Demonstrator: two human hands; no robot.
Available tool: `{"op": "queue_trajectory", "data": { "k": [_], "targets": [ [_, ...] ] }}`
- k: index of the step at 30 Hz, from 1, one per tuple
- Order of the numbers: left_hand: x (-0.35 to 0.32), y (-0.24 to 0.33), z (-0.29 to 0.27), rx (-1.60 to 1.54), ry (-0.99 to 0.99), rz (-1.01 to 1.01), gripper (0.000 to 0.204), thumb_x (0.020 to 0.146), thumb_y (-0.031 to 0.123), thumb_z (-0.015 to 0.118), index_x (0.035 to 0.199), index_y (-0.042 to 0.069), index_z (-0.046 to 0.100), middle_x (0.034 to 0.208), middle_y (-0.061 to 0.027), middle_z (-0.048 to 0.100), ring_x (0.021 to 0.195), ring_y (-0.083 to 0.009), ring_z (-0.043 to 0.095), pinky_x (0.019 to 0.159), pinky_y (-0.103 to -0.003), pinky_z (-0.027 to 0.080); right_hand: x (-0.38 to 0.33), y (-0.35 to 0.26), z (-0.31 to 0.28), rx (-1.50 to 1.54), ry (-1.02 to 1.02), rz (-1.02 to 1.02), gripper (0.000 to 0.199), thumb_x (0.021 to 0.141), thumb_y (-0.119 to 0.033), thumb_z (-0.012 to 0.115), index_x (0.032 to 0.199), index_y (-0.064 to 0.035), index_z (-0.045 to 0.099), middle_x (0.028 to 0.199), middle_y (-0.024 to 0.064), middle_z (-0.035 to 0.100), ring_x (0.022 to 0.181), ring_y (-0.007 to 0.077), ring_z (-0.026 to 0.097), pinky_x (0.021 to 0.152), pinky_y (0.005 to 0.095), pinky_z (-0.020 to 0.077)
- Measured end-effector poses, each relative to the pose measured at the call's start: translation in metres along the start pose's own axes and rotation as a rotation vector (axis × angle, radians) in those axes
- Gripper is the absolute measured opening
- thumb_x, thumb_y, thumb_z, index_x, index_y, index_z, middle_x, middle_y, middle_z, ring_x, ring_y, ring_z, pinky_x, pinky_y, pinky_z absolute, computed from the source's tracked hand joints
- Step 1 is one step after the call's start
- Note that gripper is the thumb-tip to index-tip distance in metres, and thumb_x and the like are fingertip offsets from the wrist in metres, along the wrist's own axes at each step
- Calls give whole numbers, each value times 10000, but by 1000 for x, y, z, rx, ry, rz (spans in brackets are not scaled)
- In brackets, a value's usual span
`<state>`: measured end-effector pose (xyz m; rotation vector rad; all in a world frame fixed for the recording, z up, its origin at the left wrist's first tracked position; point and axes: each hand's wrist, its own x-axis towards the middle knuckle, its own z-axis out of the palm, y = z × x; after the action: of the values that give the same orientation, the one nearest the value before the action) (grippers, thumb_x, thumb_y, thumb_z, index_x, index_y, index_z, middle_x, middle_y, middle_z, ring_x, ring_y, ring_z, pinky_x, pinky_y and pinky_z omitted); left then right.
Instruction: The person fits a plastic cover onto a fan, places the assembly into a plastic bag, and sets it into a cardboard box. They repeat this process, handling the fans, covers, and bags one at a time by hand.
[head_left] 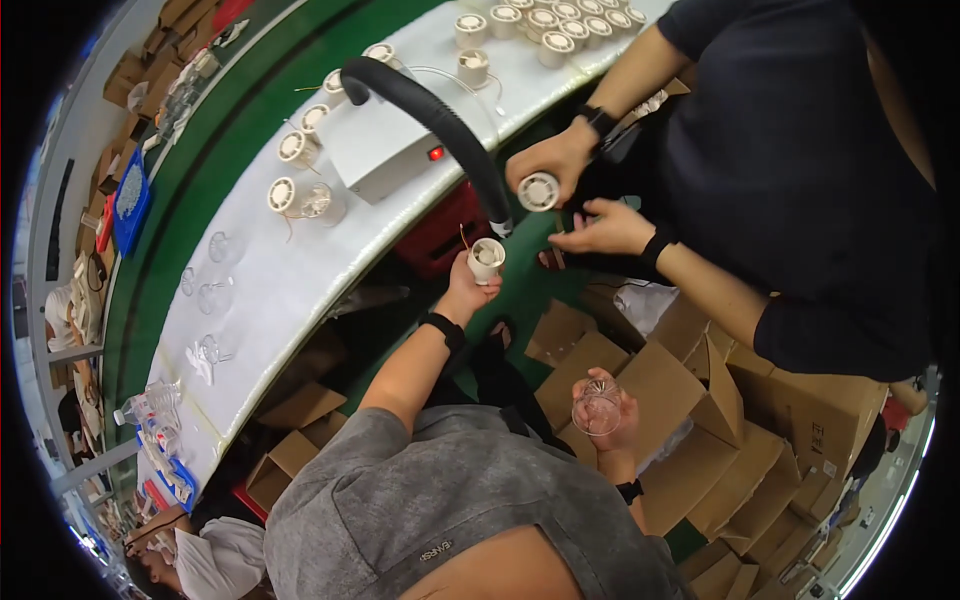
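Note:
My left hand (462,292) is raised and holds a small white cylindrical part (487,259) with thin wires, just below the nozzle end of a black hose (440,118). My right hand (612,412) is low near my body, fingers closed around a clear round plastic cover (597,410). Opposite me, a person in dark clothes holds a similar white cylinder (538,191) in one hand (556,160). That person's other hand (603,228) is just below it.
The hose rises from a grey box (385,150) on a white-covered bench (270,290). Several white cylinders (290,148) and clear covers (212,296) lie on the bench. Open cardboard boxes (690,400) crowd the floor at right. A blue bin (130,205) sits far left.

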<state>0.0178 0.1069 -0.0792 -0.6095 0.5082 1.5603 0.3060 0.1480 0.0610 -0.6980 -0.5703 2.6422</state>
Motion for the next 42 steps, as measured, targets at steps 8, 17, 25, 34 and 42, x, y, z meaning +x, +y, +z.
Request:
{"op": "queue_trajectory", "data": {
  "k": [8, 17, 25, 34, 42],
  "targets": [
    [26, -14, 14, 308, 255, 22, 313, 778, 377, 280, 677, 135, 453, 540, -53, 440, 371, -144, 306, 324, -221, 184, 7, -18, -12, 2, -32, 8, 552, 741, -428, 436, 1109, -19, 392, 884, 212, 465, 502, 183, 440, 428, 260, 352],
    [31, -28, 0, 329, 198, -10, 329, 786, 385, 278, 651, 134, 442, 491, -36, 413, 351, -141, 297, 311, -220, 171, 8, -26, -3, 37, 46, 54, 551, 698, -374, 479, 1085, 11, 403, 881, 213, 493, 506, 183, 446, 448, 251, 362],
    [18, -13, 18, 246, 203, 142, 321, 791, 401, 327, 683, 135, 471, 493, -33, 430, 358, -142, 353, 303, -214, 217, 19, -25, -1, -69, 3, 56, 533, 744, -397, 415, 1103, -5, 387, 880, 205, 469, 531, 183, 453, 467, 275, 368],
    [37, -19, 5, 281, 44, 18, 293, 790, 399, 372, 732, 143, 502, 551, -16, 462, 406, -136, 396, 339, -221, 254, 19, -25, 10, -60, 27, 49, 508, 756, -367, 424, 1092, 13, 395, 877, 205, 493, 541, 175, 452, 474, 244, 369],
    [-14, -26, -46, 1563, 526, 752, 367, 769, 379, 460, 905, 46, 531, 790, -180, 575, 734, -318, 557, 609, -371, 433, 83, -11, 16, -99, -80, 113, 458, 784, -316, 389, 1120, -4, 389, 953, 191, 506, 652, 221, 510, 575, 284, 417]
  ]
}}
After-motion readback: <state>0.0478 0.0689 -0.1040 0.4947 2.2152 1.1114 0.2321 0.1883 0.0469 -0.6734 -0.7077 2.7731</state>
